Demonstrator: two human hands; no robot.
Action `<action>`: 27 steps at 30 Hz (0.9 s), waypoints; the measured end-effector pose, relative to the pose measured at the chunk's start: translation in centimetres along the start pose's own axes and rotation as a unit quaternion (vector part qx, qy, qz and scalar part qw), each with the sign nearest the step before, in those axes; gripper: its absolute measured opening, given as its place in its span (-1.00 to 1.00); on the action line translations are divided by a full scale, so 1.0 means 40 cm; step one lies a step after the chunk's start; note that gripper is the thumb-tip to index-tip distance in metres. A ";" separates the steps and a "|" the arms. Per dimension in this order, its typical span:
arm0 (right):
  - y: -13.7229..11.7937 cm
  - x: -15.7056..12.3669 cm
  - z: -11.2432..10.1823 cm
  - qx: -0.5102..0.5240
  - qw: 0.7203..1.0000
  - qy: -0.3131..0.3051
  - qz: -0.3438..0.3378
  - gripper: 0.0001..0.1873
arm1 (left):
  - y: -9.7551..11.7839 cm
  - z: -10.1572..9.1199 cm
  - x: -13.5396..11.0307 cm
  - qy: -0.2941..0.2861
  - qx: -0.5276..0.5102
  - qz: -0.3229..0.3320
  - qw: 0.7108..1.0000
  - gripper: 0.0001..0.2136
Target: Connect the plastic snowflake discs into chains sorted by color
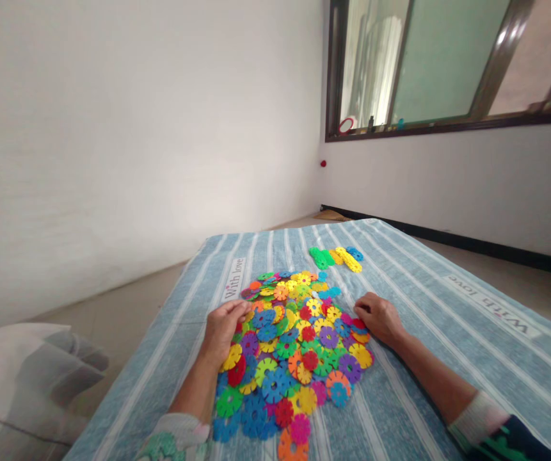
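Note:
A wide heap of flower-shaped plastic discs (275,384) in many colours lies on a striped blue-grey cloth. My left hand (222,328) is at the heap's left edge, its fingers bent and pressed together. Whatever may be between those fingertips is hidden. On the opposite side, my right hand (381,318) rests with curled fingers beside the outer discs. I cannot make out anything held in it. Farther back lies a small group of discs in colour-sorted rows, with green discs (320,258) at the left and a yellow row (349,259) to their right.
The striped cloth (160,378) covers the table surface out to its edges. White walls (135,128) stand at the left and behind, with a dark-framed window (448,64) at the right. A pale, sheer-covered object (20,378) is on the floor at the left.

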State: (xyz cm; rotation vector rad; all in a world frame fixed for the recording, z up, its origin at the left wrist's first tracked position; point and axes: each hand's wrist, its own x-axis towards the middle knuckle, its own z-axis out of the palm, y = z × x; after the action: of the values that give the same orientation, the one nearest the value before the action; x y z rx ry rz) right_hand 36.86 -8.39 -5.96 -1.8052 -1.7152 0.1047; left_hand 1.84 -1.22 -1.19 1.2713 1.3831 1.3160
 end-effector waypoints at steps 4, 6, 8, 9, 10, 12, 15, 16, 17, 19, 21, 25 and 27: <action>0.001 -0.005 0.001 0.007 1.000 0.004 -0.006 -0.75 | -0.008 -0.001 0.001 -0.004 -0.007 0.006 1.000 -0.71; 0.003 -0.007 0.003 0.008 1.000 0.006 -0.006 -0.75 | -0.011 0.000 0.001 -0.005 -0.010 0.008 1.000 -0.70; 0.005 -0.010 0.005 0.008 1.000 0.011 -0.006 -0.75 | -0.012 0.000 0.000 -0.004 -0.007 0.008 1.000 -0.71; 0.006 -0.011 0.006 0.007 1.000 0.014 -0.007 -0.75 | -0.012 0.000 0.000 -0.003 -0.006 0.008 1.000 -0.72; 0.006 -0.013 0.007 0.006 1.000 0.017 -0.009 -0.74 | -0.011 0.001 -0.001 -0.002 -0.005 0.007 1.000 -0.72; 0.003 -0.017 0.007 0.003 1.000 0.027 -0.013 -0.73 | -0.010 0.001 -0.002 -0.003 -0.008 0.004 1.000 -0.73; -0.021 -0.027 0.005 -0.004 0.998 0.055 -0.017 -0.74 | -0.007 0.003 -0.003 -0.003 -0.013 0.002 1.000 -0.73; -0.037 -0.031 0.004 -0.004 0.998 0.065 -0.026 -0.76 | -0.007 0.003 -0.004 -0.003 -0.014 0.001 1.000 -0.73; -0.057 -0.036 0.002 0.000 0.996 0.074 -0.042 -0.77 | -0.007 0.004 -0.004 -0.002 -0.015 -0.001 1.000 -0.74; -0.110 -0.043 0.000 0.019 0.991 0.089 -0.099 -0.78 | -0.008 0.004 -0.005 -0.003 -0.015 -0.002 1.000 -0.75; -0.176 -0.048 0.002 0.045 0.980 0.098 -0.170 -0.79 | -0.011 0.005 -0.004 -0.004 -0.013 -0.002 1.000 -0.77; -0.319 -0.045 0.017 0.050 0.959 0.046 -0.276 -0.87 | -0.021 0.003 0.001 -0.005 -0.008 0.005 1.000 -0.78; -0.380 -0.037 0.029 0.016 0.955 0.000 -0.297 -0.91 | -0.026 0.003 0.003 -0.008 -0.006 0.008 1.000 -0.78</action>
State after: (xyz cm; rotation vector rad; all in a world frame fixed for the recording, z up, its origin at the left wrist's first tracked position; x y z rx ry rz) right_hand 22.85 -10.14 0.02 -1.1956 -2.1640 -0.1218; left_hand 1.79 -1.02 -2.23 1.2837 1.3544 1.3214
